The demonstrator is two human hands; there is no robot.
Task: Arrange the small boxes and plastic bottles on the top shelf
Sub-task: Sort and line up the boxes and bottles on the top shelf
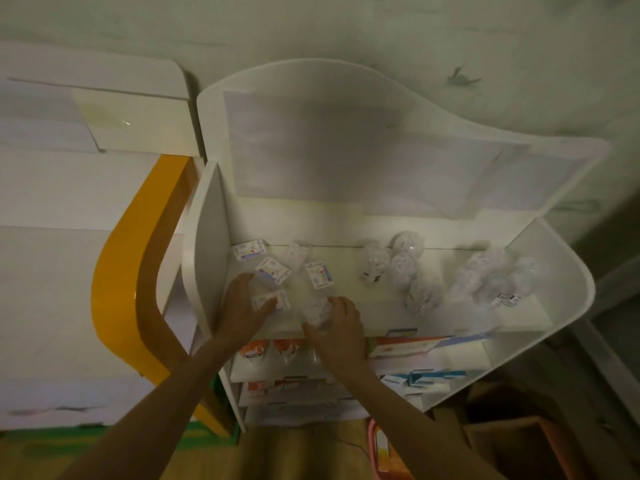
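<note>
Near the middle of the frame, the left hand [242, 306] has its fingers wrapped around a small white cardboard box with blue and orange print [270, 301] at the left end of the white top shelf [381, 313], and the right hand [337, 329] just beside it is closed around a clear plastic bottle [317, 308] lying at the shelf's front edge. Three more small white boxes [273, 270] sit close behind the hands. More clear plastic bottles [403, 271] lie in bunches toward the right side of the shelf, and a yellow curved panel [121, 289] stands at the left of the frame.
</note>
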